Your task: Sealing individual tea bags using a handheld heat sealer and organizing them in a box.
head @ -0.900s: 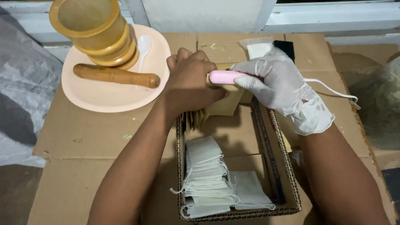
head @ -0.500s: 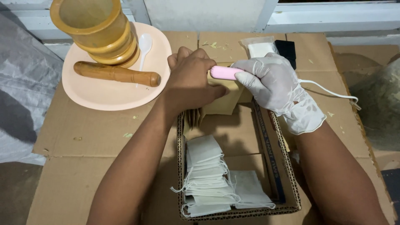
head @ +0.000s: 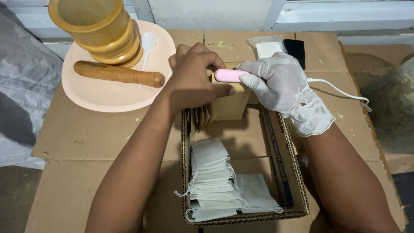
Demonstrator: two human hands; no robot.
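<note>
My bare left hand (head: 194, 80) pinches the top edge of a tan paper pouch (head: 230, 108) held upright over the far end of a shallow cardboard box (head: 297, 198). My right hand (head: 280, 84), in a white glove, grips a small pink handheld tool (head: 228, 75) with a white cord (head: 340, 90) and presses its tip against the pouch's top edge. More tan pouches (head: 199, 118) stand behind my left hand in the box. A stack of white drawstring tea bags (head: 213, 181) lies in the box's near end.
A peach plate (head: 108, 97) at the back left carries a wooden mortar (head: 97, 30), a wooden pestle (head: 118, 73) and a white spoon (head: 147, 45). A clear packet of white bags (head: 267, 45) and a black object (head: 297, 47) lie behind my hands. Grey plastic sheeting (head: 21, 95) lies at the left.
Both hands have shifted very slightly; the pink tool stays pressed on the pouch's top edge. Otherwise nothing has visibly moved.
</note>
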